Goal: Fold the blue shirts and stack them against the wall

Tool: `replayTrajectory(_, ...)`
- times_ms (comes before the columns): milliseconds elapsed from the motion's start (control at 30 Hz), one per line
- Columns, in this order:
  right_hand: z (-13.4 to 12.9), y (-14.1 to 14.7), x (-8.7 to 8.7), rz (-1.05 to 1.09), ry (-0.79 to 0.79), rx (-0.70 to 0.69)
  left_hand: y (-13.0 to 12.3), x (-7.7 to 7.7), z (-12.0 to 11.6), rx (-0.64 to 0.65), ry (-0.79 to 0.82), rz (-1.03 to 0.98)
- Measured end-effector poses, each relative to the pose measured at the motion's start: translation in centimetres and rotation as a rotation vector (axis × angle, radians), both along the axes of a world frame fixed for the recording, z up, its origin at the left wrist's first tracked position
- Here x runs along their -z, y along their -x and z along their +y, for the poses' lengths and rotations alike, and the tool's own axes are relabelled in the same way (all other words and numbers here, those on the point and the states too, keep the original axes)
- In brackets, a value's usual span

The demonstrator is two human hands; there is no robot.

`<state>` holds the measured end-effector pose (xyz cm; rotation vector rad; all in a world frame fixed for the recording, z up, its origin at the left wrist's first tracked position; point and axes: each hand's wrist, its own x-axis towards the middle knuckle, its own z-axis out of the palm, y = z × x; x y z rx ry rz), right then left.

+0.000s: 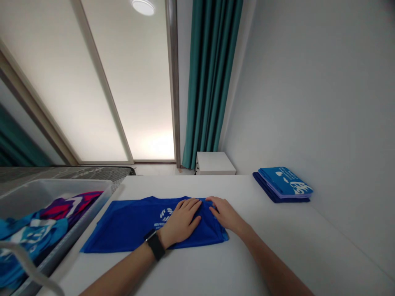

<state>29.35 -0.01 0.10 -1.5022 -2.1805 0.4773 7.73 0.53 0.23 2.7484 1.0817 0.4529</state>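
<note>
A dark blue cloth (123, 226) with a white printed logo lies folded into a long flat shape on the white table (234, 267). My left hand (182, 220), with a black watch on its wrist, rests flat on the cloth just right of the logo, fingers extended. At the cloth's right end, my right hand (225, 213) touches the upper corner, its fingers slightly bent and apart. Whether a bit of fabric is between its thumb and fingers is too small to tell.
A clear plastic bin (77, 230) of crumpled clothes (40, 230) stands at the left. Folded blue clothes (284, 183) are stacked at the table's back right, beside the wall. A white cabinet (215, 162) stands beyond the far edge, below a green curtain (212, 82).
</note>
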Motion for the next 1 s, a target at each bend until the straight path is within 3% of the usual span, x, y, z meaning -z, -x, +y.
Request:
replayTrajectory(167, -0.1, -1.2, -0.1, 0.185, 0.137, 0.040, -3.5, -1.4, 2.0, 0.038, -0.022, -0.048)
replayTrajectory(367, -2.0, -2.1, 0.0, 0.471, 0.348, 0.153, -6.0, -0.8, 3.1, 0.114, -0.027, 0.011)
replayTrajectory(467, -3.9, -1.7, 0.0, 0.523, 0.337, 0.130, -5.9, -0.6, 3.3, 0.119, 0.003, 0.003)
replayTrajectory(733, -8.4, -1.0, 0.4, 0.396, 0.287, 0.173, -5.6, 0.1, 3.6, 0.154, 0.083, -0.155)
replayTrajectory(1000, -9.3, 0.4, 1.1, 0.031, 0.050, 0.334, -5.7, 0.7, 3.5, 0.133, 0.028, -0.125)
